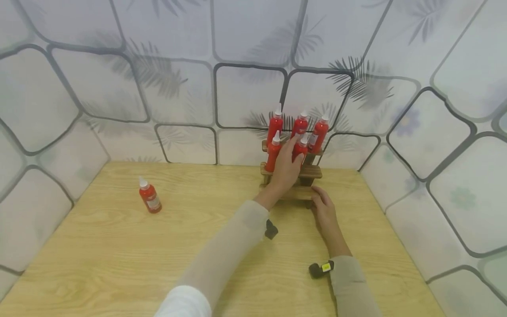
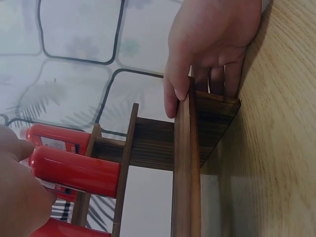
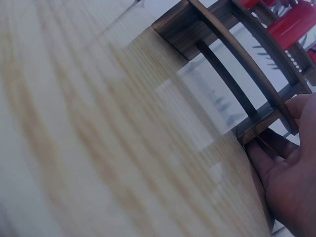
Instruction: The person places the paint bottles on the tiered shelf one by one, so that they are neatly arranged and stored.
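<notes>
A three-step dark wooden stand (image 1: pixel 293 192) stands near the back wall, bearing several red squeeze bottles with white pointed caps. My left hand (image 1: pixel 286 169) reaches over the steps and grips a red squeeze bottle (image 1: pixel 300 150) at the right of the middle step. In the left wrist view that bottle (image 2: pixel 76 170) has its base at the step's board. Left of it on the same step stands another bottle (image 1: pixel 273 156). My right hand (image 1: pixel 325 211) holds the right end of the lowest step, thumb at the board and fingers by the side panel (image 3: pixel 259 127).
Three more red bottles line the top step, among them a right-hand one (image 1: pixel 318 136). A single red bottle (image 1: pixel 150 198) stands apart on the left of the wooden table (image 1: pixel 119 255). Patterned walls (image 1: pixel 182 97) enclose the table's back and sides.
</notes>
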A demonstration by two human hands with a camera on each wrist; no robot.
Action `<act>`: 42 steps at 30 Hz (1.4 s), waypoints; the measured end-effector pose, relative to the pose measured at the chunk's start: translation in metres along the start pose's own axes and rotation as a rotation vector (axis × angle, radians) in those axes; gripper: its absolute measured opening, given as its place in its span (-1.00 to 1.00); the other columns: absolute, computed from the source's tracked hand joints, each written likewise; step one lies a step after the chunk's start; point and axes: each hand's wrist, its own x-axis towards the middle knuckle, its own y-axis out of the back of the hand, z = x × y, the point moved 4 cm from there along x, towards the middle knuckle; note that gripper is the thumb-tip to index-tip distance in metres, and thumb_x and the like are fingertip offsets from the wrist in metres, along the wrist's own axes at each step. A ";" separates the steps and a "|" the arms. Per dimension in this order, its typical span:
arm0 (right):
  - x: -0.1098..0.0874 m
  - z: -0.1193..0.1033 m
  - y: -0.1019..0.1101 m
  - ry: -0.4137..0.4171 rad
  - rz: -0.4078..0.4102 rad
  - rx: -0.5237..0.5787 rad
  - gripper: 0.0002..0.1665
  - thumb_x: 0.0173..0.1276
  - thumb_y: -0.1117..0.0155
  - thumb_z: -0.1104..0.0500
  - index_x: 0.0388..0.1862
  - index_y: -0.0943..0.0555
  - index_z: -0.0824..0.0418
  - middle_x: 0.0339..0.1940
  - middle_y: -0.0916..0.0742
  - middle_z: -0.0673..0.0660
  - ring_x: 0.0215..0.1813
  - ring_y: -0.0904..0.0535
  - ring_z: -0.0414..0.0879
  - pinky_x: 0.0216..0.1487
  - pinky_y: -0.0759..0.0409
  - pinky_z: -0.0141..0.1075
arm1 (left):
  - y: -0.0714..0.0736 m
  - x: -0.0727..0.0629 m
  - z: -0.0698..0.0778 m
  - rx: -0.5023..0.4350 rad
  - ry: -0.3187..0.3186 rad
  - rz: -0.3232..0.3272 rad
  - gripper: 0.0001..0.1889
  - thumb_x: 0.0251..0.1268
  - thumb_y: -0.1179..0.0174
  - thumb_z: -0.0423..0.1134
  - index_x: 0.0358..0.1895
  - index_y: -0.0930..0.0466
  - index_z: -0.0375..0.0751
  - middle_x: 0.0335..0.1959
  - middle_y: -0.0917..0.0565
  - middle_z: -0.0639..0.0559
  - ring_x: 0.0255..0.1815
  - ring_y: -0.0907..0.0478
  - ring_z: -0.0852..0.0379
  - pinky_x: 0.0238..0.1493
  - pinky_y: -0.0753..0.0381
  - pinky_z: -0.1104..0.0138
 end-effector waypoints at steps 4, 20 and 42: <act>0.000 0.000 0.000 -0.005 0.000 -0.007 -0.41 0.66 0.07 0.04 0.57 -0.23 0.17 0.60 -0.29 0.16 0.60 -0.17 0.07 0.60 -0.22 -0.08 | 0.007 -0.005 0.004 0.007 -0.047 0.020 -0.42 0.51 -0.10 -0.30 0.53 -0.24 -0.09 0.50 -0.37 -0.03 0.54 -0.26 0.08 0.56 -0.24 0.24; -0.004 0.001 0.005 -0.011 0.058 -0.054 -0.44 0.64 0.04 0.07 0.53 -0.29 0.20 0.61 -0.29 0.15 0.59 -0.19 0.06 0.57 -0.27 -0.05 | 0.055 -0.059 0.001 -0.256 -0.069 0.025 -0.48 0.50 -0.05 -0.40 0.48 -0.32 -0.17 0.41 -0.47 -0.11 0.42 -0.42 0.01 0.38 -0.51 0.25; 0.001 0.000 -0.001 -0.007 0.044 -0.002 -0.45 0.65 0.05 0.07 0.52 -0.29 0.22 0.56 -0.34 0.15 0.55 -0.26 0.02 0.53 -0.33 -0.16 | 0.191 -0.136 -0.065 -0.001 -0.051 0.086 -0.61 0.50 -0.13 -0.34 0.32 -0.47 -0.28 0.22 -0.59 -0.17 0.15 -0.58 -0.06 0.19 -0.62 0.32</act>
